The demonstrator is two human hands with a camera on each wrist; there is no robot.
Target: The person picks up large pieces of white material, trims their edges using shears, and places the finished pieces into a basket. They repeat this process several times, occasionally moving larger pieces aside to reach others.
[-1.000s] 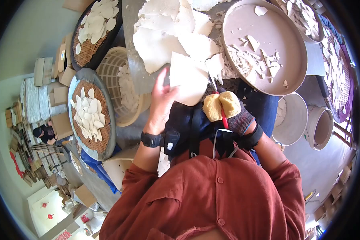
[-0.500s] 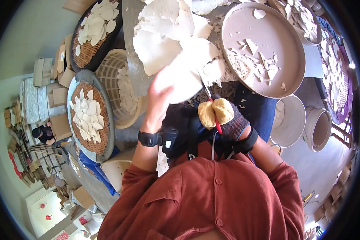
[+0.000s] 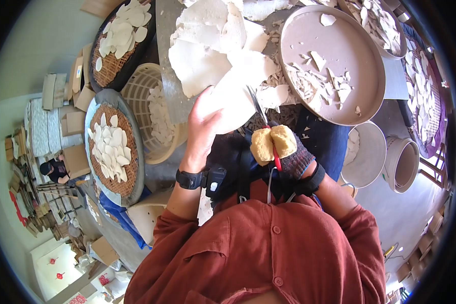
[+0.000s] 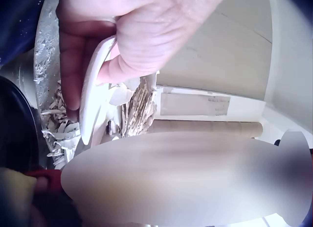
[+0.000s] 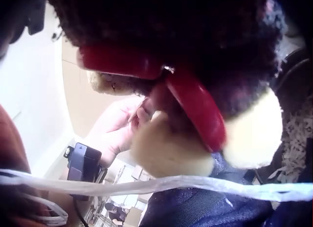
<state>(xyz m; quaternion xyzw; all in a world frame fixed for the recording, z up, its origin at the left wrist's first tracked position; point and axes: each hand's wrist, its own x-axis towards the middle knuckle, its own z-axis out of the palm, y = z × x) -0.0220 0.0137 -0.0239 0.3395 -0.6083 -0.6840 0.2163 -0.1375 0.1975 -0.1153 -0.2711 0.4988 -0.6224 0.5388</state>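
Note:
In the head view my bare left hand (image 3: pixel 202 126) pinches a white sheet (image 3: pixel 233 104) between thumb and fingers; the left wrist view shows this sheet (image 4: pixel 93 92) edge-on. My gloved right hand (image 3: pixel 295 156) grips scissors by red handles (image 3: pixel 277 160), with yellow foam pads (image 3: pixel 272 144) around them. Their blades (image 3: pixel 258 107) stand apart at the sheet's right edge. A small white piece (image 3: pixel 274 96) lies just right of the blades. In the right wrist view the red handles (image 5: pixel 198 109) are spread within the dark glove (image 5: pixel 171 36).
Larger white sheets (image 3: pixel 200 63) lie on the metal table (image 3: pixel 169 76). A round tray (image 3: pixel 362 55) with scraps stands at the right. Left are a plastic basket (image 3: pixel 142 81) and a woven tray (image 3: pixel 131 182) of white pieces. Buckets (image 3: pixel 370 169) stand at the lower right.
The left hand and sheet have moved left and slightly down, and the sheet has turned. The right hand has shifted slightly left and down; the blades have opened wider.

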